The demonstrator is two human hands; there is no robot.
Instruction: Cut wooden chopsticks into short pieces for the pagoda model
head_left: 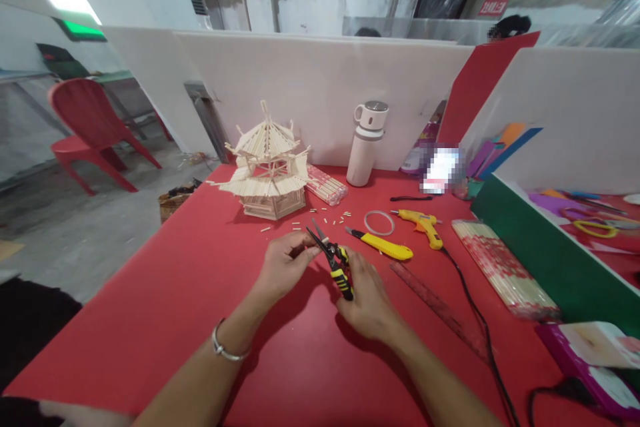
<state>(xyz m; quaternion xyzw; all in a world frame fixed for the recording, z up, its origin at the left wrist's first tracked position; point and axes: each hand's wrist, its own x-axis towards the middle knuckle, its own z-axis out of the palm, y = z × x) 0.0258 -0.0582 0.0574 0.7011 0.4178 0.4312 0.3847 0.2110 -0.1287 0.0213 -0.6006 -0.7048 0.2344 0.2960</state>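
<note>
My right hand [367, 293] is wrapped round black-and-yellow shears [341, 279], whose pointed blades are parted and aim away to the upper left. Thumb and fingertips of my left hand [287, 263] pinch together beside the blades. A short pale stick [325, 240] shows between the blades at those fingertips; most of it is hidden. Beyond my hands stands a pavilion model [270, 170] built of pale sticks, with a two-tiered roof. Several cut stick pieces [326, 221] lie scattered on the red tabletop [200, 280] near it.
Right of my hands lie a yellow utility knife [387, 245], a clear ring [379, 222], a yellow glue gun [423, 225] with a black cord, and a red ruler [440, 310]. Packs of sticks [505, 270] and a white flask [365, 147] stand farther off. A white partition [300, 73] closes the back.
</note>
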